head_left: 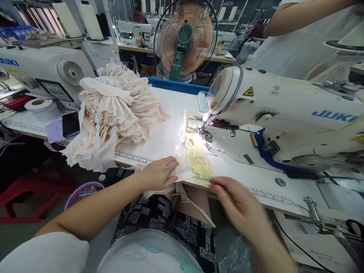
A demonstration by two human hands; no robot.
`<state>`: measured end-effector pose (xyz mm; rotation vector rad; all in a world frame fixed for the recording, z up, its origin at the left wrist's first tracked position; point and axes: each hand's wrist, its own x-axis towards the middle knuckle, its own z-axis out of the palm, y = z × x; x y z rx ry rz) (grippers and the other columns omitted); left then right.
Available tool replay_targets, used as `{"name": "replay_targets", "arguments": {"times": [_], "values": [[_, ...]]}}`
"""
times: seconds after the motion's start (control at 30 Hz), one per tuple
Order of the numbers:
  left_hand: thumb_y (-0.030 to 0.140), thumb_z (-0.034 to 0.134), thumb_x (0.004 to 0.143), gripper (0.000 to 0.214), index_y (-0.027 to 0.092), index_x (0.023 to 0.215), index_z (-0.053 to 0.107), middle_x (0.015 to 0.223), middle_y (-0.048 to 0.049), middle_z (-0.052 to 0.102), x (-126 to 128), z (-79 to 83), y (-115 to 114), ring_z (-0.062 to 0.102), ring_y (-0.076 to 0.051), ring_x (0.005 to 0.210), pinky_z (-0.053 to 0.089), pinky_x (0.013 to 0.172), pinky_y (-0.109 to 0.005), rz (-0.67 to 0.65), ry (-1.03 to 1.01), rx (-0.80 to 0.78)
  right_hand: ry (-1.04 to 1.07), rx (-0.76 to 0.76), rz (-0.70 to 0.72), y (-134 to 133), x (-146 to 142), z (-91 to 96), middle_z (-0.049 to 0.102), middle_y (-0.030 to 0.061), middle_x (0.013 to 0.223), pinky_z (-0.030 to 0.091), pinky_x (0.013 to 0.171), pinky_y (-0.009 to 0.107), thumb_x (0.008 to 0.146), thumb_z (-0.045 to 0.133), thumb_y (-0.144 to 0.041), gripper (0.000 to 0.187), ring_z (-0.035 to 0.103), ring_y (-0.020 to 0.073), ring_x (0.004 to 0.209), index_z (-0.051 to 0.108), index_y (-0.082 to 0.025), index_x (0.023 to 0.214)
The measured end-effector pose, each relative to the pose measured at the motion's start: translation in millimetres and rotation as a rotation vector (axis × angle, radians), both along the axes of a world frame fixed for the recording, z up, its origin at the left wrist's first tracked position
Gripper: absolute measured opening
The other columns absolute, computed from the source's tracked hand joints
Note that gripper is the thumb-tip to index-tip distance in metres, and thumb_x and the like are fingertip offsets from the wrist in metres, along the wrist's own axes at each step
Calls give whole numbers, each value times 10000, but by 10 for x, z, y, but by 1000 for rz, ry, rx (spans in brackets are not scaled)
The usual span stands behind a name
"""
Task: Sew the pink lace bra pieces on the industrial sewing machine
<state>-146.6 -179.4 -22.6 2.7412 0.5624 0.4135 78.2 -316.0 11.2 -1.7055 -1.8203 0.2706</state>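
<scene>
My left hand point(160, 173) is at the table's front edge, its thumb and fingers closed on a pale cream fabric piece point(183, 171). Part of that cloth hangs down over my lap. My right hand point(241, 206), blurred, is at the edge further right. Its thumb and forefinger are drawn together near the yellow-patterned strip point(199, 161) on the tabletop; anything between them is too small to make out. Beyond both hands, the lit needle area of a white JUKI sewing machine point(284, 102) stands over the strip.
A big heap of ruffled cream fabric pieces point(119, 110) lies left on the table point(170, 98). Beside it are a phone point(71, 124) and a tape roll point(42, 108). A fan point(185, 38) stands behind. Another person's arm point(307, 17) shows upper right. A purple basket point(85, 193) sits below.
</scene>
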Motion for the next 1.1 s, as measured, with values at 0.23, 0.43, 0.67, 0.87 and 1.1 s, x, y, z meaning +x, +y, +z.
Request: {"name": "replay_targets", "arguments": {"times": [0.23, 0.43, 0.67, 0.87, 1.1], "values": [[188, 385, 855, 122, 173, 943, 469, 919, -74, 546, -56, 88, -31, 547, -174, 892, 486, 811, -349, 440, -585, -124, -203, 144, 154, 844, -918, -491, 611, 153, 1187, 481, 941, 355, 913, 348, -177, 356, 569, 209, 1099, 573, -64, 1165], [273, 476, 849, 146, 177, 762, 545, 717, -20, 569, -798, -151, -545, 563, -142, 686, 485, 679, -277, 663, -502, -270, -396, 87, 162, 770, -670, -521, 549, 193, 1261, 350, 1074, 386, 910, 385, -184, 386, 503, 243, 1196, 575, 4, 1189], [483, 786, 440, 944, 94, 1238, 463, 1396, -210, 378, -808, -1254, -411, 245, -384, 1343, 220, 1109, -499, 857, -408, -917, -548, -77, 88, 699, -502, -426, 469, 153, 1348, 355, 1054, 404, 925, 367, -208, 409, 428, 257, 1266, 523, -67, 1276], [526, 758, 550, 676, 152, 1095, 619, 1217, -149, 588, -506, -1178, -476, 491, -325, 1196, 374, 1040, -429, 630, -465, -1143, -622, -205, -5, 647, -539, -302, 431, 99, 1394, 436, 923, 443, 931, 357, -255, 428, 414, 314, 1264, 477, -150, 1328], [584, 648, 676, 513, 172, 982, 641, 934, -94, 684, -925, 140, -467, 633, -270, 866, 512, 784, -393, 784, -505, -992, -602, -213, -81, 712, -466, -294, 433, 95, 1400, 378, 919, 441, 947, 307, -281, 431, 359, 305, 1288, 479, -162, 1323]]}}
